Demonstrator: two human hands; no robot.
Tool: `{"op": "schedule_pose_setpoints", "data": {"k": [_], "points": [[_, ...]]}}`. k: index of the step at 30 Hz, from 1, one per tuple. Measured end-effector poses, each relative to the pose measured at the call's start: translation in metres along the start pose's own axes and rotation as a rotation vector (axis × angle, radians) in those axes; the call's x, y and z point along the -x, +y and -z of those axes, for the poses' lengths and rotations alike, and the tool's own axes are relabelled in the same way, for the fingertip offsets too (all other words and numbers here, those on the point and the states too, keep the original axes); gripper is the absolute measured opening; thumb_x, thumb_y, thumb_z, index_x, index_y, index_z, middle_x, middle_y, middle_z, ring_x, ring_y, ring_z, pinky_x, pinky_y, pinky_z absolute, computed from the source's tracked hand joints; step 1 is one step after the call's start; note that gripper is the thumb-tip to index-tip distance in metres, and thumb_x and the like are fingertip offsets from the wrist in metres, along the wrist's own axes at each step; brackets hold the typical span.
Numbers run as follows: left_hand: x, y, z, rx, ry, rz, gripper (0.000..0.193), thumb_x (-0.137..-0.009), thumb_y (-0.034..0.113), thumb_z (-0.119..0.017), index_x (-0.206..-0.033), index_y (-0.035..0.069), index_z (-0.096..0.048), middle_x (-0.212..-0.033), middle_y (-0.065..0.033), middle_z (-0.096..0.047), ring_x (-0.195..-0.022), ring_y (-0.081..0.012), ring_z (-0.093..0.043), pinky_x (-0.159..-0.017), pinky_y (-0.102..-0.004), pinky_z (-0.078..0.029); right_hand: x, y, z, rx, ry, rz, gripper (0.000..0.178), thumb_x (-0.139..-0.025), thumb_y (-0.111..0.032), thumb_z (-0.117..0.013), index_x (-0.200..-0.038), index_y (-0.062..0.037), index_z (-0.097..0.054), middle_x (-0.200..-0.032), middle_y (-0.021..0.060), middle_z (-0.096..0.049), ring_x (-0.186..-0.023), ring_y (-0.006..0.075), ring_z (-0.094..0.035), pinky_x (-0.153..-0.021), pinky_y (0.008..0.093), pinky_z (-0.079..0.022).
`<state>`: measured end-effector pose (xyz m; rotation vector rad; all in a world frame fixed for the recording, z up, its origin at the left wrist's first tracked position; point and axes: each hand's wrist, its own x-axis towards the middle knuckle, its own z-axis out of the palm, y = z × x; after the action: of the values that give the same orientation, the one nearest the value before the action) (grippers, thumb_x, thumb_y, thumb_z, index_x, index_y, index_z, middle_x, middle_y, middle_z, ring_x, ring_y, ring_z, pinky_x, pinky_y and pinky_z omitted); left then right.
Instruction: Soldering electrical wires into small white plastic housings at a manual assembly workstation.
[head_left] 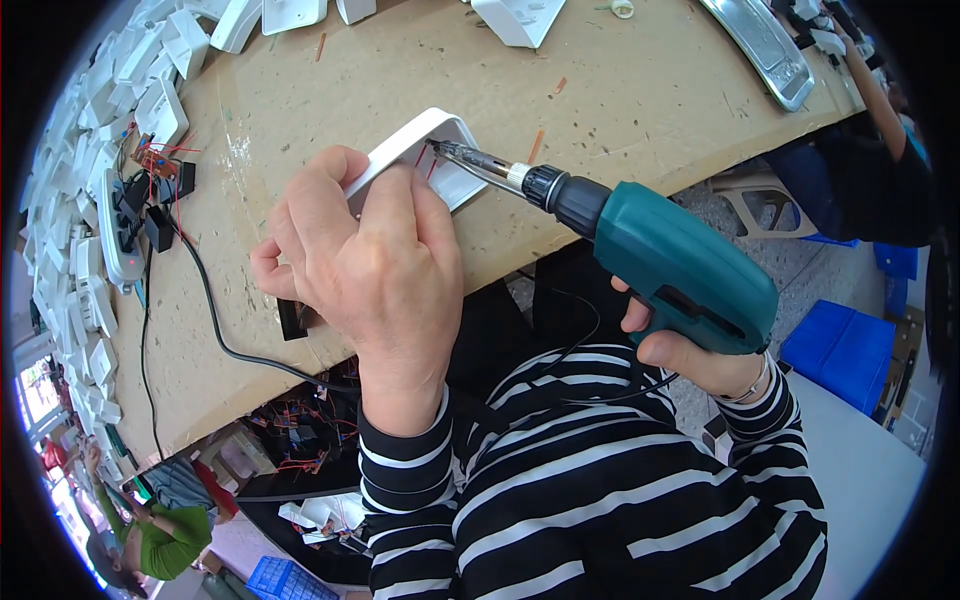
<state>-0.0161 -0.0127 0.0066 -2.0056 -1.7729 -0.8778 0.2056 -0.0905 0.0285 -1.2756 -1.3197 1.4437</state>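
My left hand [375,250] is closed on a white plastic housing [415,130], tilted above the table, with its open side facing right. Thin red wires [432,168] show inside, partly hidden by my fingers. In my right hand [690,350] is a teal pistol-shaped soldering gun [690,260], gripped by its handle. Its metal tip [455,152] reaches into the housing near the wires; whether it touches them I cannot tell. A small dark part [292,318] lies on the table beside my left wrist.
Many white plastic housings [120,75] are heaped along the left. A white power strip [122,240] with black plugs and a cable [210,310] lies nearer. At the far right is a metal tray [775,60]. Other people [165,535] sit at lower left and upper right.
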Motion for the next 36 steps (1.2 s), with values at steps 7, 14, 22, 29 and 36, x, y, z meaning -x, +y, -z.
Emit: {"op": "schedule_pose_setpoints", "data": {"k": [7,14,22,29,36], "points": [[-0.0017,0.0016,0.0001,-0.002,0.006,0.002,0.005,-0.069,0.009,-0.066,-0.065,0.009,-0.065,-0.095,-0.0045,-0.056,-0.088,-0.0222,-0.053,-0.081,-0.0406,-0.026,-0.0033,-0.0042,-0.0001,0.047,0.013,-0.007,0.069,-0.072,-0.008,-0.082,-0.129,0.0061,-0.046,-0.089,0.0068,-0.067,-0.075,0.0085,-0.065,-0.068,0.0201,-0.054],[-0.0013,0.0001,-0.0005,-0.001,0.002,0.0,0.006,-0.07,0.009,-0.066,-0.065,0.009,-0.064,-0.095,-0.0043,-0.056,-0.089,-0.0221,-0.052,-0.081,-0.0405,-0.026,-0.0033,-0.0056,0.0015,0.122,0.008,0.044,0.068,-0.071,-0.01,-0.083,-0.127,0.0059,-0.048,-0.089,0.006,-0.067,-0.073,0.0071,-0.065,-0.067,0.0195,-0.053],[-0.0014,0.0012,0.0003,-0.007,-0.007,0.01,0.005,-0.07,0.009,-0.066,-0.065,0.009,-0.065,-0.097,-0.0048,-0.056,-0.089,-0.0219,-0.053,-0.082,-0.0407,-0.027,-0.004,-0.0075,0.0012,0.183,-0.002,0.078,0.068,-0.07,-0.011,-0.084,-0.127,0.0039,-0.05,-0.093,0.0061,-0.067,-0.073,0.0065,-0.064,-0.066,0.0187,-0.052],[-0.0018,0.0017,0.0005,-0.008,-0.013,0.013,0.005,-0.07,0.009,-0.067,-0.065,0.009,-0.064,-0.097,-0.0047,-0.056,-0.09,-0.0219,-0.053,-0.082,-0.0408,-0.027,-0.0049,-0.0056,0.0015,0.199,-0.007,0.105,0.067,-0.07,-0.011,-0.084,-0.127,0.0038,-0.05,-0.094,0.0061,-0.067,-0.073,0.0064,-0.064,-0.066,0.0187,-0.052],[-0.0022,0.0013,0.0002,0.003,-0.003,0.01,0.006,-0.07,0.009,-0.066,-0.065,0.008,-0.064,-0.097,-0.0052,-0.056,-0.089,-0.0223,-0.053,-0.082,-0.0407,-0.027,-0.0025,-0.0087,0.0003,0.131,0.009,-0.003,0.068,-0.07,-0.01,-0.084,-0.127,0.0039,-0.05,-0.091,0.0058,-0.067,-0.073,0.007,-0.065,-0.067,0.0192,-0.053]]}}
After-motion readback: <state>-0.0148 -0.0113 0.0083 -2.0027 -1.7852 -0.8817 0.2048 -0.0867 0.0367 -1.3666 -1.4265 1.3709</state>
